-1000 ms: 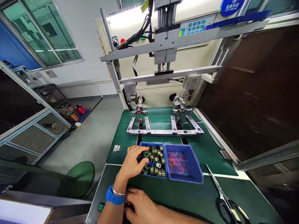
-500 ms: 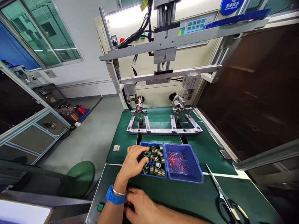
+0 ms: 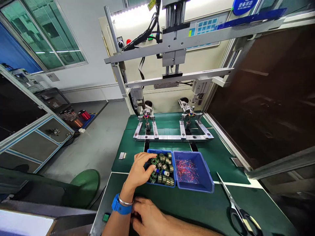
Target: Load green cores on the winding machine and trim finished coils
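Observation:
My left hand (image 3: 139,172) rests over the left edge of a blue bin (image 3: 175,175) filled with metal motor stators (image 3: 166,180) with green ends. Its thumb and fingers are apart above the stators, with one stator (image 3: 154,161) lying in the gap between them. A blue and white cylinder (image 3: 164,172) lies among the stators, near the thumb. My right hand (image 3: 150,216) lies on the green table against my left forearm. Its fingers are loosely bent and apart, their tips partly hidden by the forearm, and nothing shows in them.
Beside the stators, a second blue bin (image 3: 209,183) holds red wire scraps (image 3: 186,170). Scissors (image 3: 233,205) lie at the right. Behind the bins stands a metal fixture (image 3: 172,138) with two winding stations, below a machine frame (image 3: 177,80). A dark panel (image 3: 261,98) borders the right side.
The winding heads at the back have turned to different angles, most plainly the right one. Both my hands have stayed in place.

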